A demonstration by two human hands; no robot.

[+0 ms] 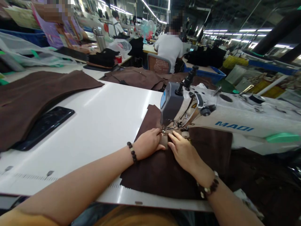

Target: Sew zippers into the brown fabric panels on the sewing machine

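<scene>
Palms down: my left hand [149, 142] and right hand [184, 151] lie flat side by side, fingers loosely spread, pressing the brown cloth [162, 175] and gripping nothing. The sewing machine [225, 121] looms just past my fingertips. Far to my left, a phone [44, 125] lies on the table [103, 119].

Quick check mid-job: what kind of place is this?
Most likely a garment factory sewing floor: an industrial sewing machine, cut brown fabric pieces on the white table, and a seated person at another workstation behind, under long strip lights.
</scene>
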